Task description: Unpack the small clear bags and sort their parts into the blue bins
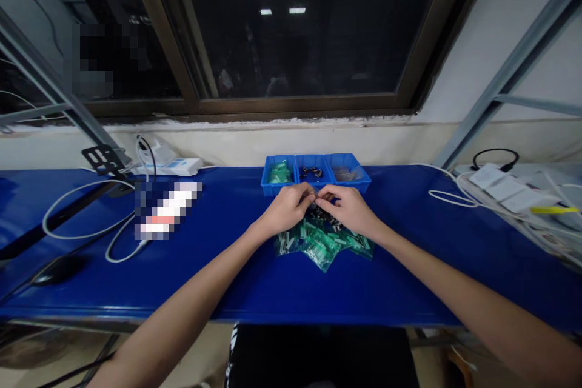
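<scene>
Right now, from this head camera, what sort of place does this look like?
Probably an electronics assembly or parts-packing bench: a blue-topped workbench, three blue parts bins in a row, and a pile of green bagged parts.

The blue bench (218, 291) carries three joined blue bins (277, 188) at its far edge. Green plastic packets (322, 251) lie heaped mid-bench, with white cable (82, 235) looped to the left.

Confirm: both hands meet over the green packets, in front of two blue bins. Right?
No: the head view shows three blue bins, not two. The rest stands: the left hand and right hand meet over the green packets, in front of the bins.
</scene>
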Demonstrator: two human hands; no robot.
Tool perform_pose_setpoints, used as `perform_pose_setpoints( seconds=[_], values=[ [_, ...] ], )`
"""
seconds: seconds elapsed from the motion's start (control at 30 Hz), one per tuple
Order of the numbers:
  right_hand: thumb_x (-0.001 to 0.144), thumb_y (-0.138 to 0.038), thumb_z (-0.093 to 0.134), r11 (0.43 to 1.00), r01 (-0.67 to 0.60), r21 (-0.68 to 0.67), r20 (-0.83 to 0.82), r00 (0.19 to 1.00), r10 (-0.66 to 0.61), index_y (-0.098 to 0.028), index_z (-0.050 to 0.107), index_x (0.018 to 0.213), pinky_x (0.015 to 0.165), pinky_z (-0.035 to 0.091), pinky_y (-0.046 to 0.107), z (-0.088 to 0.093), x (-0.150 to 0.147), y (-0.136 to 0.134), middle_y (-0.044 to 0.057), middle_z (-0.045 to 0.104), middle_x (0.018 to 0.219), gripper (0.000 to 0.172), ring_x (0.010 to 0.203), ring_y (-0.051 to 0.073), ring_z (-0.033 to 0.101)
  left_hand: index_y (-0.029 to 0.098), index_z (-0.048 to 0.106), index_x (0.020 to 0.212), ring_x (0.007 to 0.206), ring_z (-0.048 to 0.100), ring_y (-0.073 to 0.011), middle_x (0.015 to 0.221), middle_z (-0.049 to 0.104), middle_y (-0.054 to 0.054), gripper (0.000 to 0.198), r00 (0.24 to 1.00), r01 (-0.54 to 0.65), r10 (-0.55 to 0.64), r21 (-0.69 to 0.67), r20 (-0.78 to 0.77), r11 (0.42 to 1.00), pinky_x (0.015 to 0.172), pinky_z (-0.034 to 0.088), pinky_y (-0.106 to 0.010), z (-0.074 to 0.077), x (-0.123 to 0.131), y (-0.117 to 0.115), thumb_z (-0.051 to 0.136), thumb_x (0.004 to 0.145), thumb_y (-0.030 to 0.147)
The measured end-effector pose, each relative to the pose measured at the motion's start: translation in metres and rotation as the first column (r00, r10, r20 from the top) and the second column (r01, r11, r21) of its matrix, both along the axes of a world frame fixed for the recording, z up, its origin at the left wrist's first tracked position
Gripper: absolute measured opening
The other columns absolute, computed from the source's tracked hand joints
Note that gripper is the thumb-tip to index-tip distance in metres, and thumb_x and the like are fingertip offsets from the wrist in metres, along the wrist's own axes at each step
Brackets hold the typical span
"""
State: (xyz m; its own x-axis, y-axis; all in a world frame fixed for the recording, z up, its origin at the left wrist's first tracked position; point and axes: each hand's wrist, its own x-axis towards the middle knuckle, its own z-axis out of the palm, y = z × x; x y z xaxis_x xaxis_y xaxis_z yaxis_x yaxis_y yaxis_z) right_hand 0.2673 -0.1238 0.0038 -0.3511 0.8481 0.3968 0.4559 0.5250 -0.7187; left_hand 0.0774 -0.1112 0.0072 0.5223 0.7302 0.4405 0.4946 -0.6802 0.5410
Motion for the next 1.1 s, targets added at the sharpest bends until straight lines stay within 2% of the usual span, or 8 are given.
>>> perform_pose_setpoints(
  seconds=[0.23,0.37,0.47,0.57,0.67,0.83,0.97,1.1],
  values=[
    [0.087,-0.028,0.056,1.000,0.008,0.006,-0.001,1.000,-0.008,-0.019,0.062,0.078,0.058,0.042,0.027,0.002,-0.001,-0.002,0.001,0.064,0.071,0.014,0.064,0.014,0.056,0.017,0.059,0.090,0.074,0.062,-0.0161,0.082,0.068,-0.003,0.013,0.999,-0.034,0.034,-0.017,0.025,0.999,0.069,0.046,-0.031,0.003,0.001,-0.002,0.048,0.093,0.023],
    [0.084,-0.026,0.056,0.999,0.042,-0.003,-0.031,0.999,-0.042,-0.019,0.059,0.074,0.062,0.043,0.029,-0.003,0.003,0.005,0.001,0.062,0.070,0.012,0.065,0.016,0.057,0.019,0.050,0.113,0.078,0.063,-0.0162,0.090,0.066,-0.004,0.024,0.997,-0.035,0.033,0.033,0.076,0.999,0.070,0.050,-0.031,0.007,0.002,-0.008,0.051,0.090,0.022],
    [0.080,-0.023,0.056,0.992,0.098,-0.078,-0.099,0.990,-0.105,-0.019,0.060,0.073,0.063,0.044,0.031,-0.007,0.005,0.011,0.002,0.063,0.068,0.008,0.064,0.017,0.059,0.019,0.045,0.120,0.089,0.062,-0.0181,0.112,0.058,-0.009,0.035,0.999,-0.030,0.037,0.174,-0.037,0.984,0.071,0.052,-0.031,0.007,0.001,-0.011,0.054,0.086,0.019],
    [0.081,-0.026,0.057,0.981,0.066,-0.184,-0.176,0.979,-0.099,-0.019,0.060,0.074,0.058,0.043,0.030,-0.007,0.004,0.011,0.001,0.061,0.064,0.011,0.060,0.017,0.058,0.018,0.048,0.116,0.091,0.061,-0.0205,0.121,0.050,-0.011,0.031,0.968,-0.039,0.108,0.288,-0.227,0.957,0.062,0.052,-0.029,0.006,0.000,-0.012,0.055,0.085,0.019],
    [0.085,-0.034,0.057,0.972,-0.039,-0.231,-0.222,0.975,-0.014,-0.018,0.060,0.074,0.052,0.039,0.027,-0.004,0.002,0.008,0.000,0.060,0.064,0.019,0.054,0.013,0.053,0.018,0.052,0.111,0.092,0.060,-0.0210,0.120,0.048,-0.012,0.022,0.950,-0.070,0.173,0.364,-0.259,0.929,0.056,0.050,-0.027,0.005,-0.001,-0.011,0.054,0.089,0.020],
    [0.088,-0.040,0.058,0.965,-0.072,-0.253,-0.236,0.972,0.011,-0.019,0.060,0.082,0.047,0.037,0.026,-0.002,0.002,0.006,0.002,0.062,0.068,0.022,0.057,0.014,0.055,0.018,0.057,0.106,0.094,0.059,-0.0202,0.118,0.049,-0.011,0.014,0.961,-0.107,0.207,0.447,-0.181,0.888,0.068,0.054,-0.032,0.004,-0.001,-0.009,0.049,0.095,0.024],
    [0.083,-0.038,0.066,0.972,-0.054,-0.229,-0.291,0.957,-0.016,-0.021,0.056,0.108,0.053,0.046,0.028,-0.006,0.004,0.010,0.003,0.065,0.081,0.032,0.072,0.018,0.065,0.018,0.059,0.102,0.094,0.059,-0.0204,0.109,0.055,-0.010,0.015,0.962,-0.126,0.219,0.445,-0.164,0.887,0.070,0.054,-0.032,0.005,-0.001,-0.009,0.046,0.098,0.025],
    [0.082,-0.035,0.067,0.988,-0.067,-0.137,-0.200,0.979,0.038,-0.020,0.063,0.095,0.066,0.050,0.032,-0.008,0.005,0.013,0.004,0.066,0.086,0.020,0.074,0.017,0.064,0.016,0.059,0.098,0.092,0.058,-0.0202,0.096,0.061,-0.008,0.018,0.973,-0.127,0.196,0.424,-0.124,0.897,0.080,0.052,-0.036,0.005,0.000,-0.008,0.043,0.100,0.023]
  ],
)
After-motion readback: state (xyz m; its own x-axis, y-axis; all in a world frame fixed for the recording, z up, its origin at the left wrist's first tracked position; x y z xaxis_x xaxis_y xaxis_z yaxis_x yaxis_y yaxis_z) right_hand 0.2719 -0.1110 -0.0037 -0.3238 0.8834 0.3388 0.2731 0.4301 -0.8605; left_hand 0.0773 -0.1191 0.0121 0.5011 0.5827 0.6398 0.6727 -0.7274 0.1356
